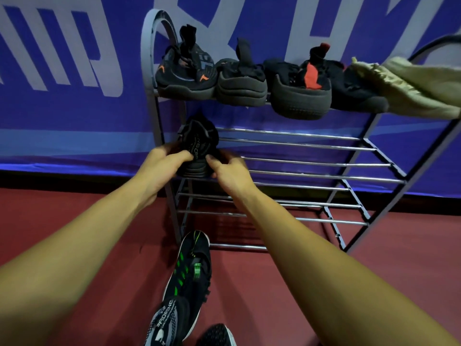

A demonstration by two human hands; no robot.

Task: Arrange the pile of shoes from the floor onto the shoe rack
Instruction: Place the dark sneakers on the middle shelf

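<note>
Holds a black sneaker [198, 143] with left hand [163, 158] and right hand [228, 168], fingers of both curled round its heel end, at the left end of the shoe rack [299, 138] middle shelf.

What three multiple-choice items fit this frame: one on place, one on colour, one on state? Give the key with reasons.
1. Where is the black shoe that is being handled?
A) on the top tier
B) second tier of the shoe rack, left end
C) on the floor

2. What colour are the stripes on the floor shoe nearest the rack?
A) green
B) white
C) yellow

3. How do the hands stand?
A) left hand and right hand both grip the black shoe
B) only the left grips it
C) both hang free

Key:
1 B, it sits by the left upright, one level below the top tier.
2 A, green bars run along its upper.
3 A, fingers of both hands curl round it.
</note>
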